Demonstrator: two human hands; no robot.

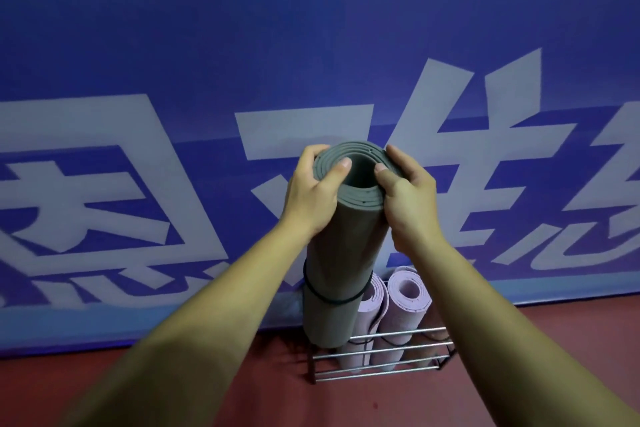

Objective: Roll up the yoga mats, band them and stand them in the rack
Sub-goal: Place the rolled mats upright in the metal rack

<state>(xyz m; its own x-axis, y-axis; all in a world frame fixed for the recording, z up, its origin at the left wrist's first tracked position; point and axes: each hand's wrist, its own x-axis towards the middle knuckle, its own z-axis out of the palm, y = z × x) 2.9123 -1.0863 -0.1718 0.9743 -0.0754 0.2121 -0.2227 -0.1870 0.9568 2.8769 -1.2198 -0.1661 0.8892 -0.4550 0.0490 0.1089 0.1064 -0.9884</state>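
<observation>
A rolled grey yoga mat [330,253] stands upright in front of me, with a black band [332,298] around its lower part. My left hand [311,194] grips its top end from the left, thumb over the rolled edge. My right hand [407,198] grips the top from the right, thumb hooked into the roll's hollow. The mat's bottom end hangs at the left end of a metal wire rack [381,357] on the floor. Two rolled lilac mats [407,291] stand in the rack to the right of the grey one.
A blue banner [311,45] with large white characters covers the wall right behind the rack. The floor [242,392] is dark red. My forearms reach in from the lower corners.
</observation>
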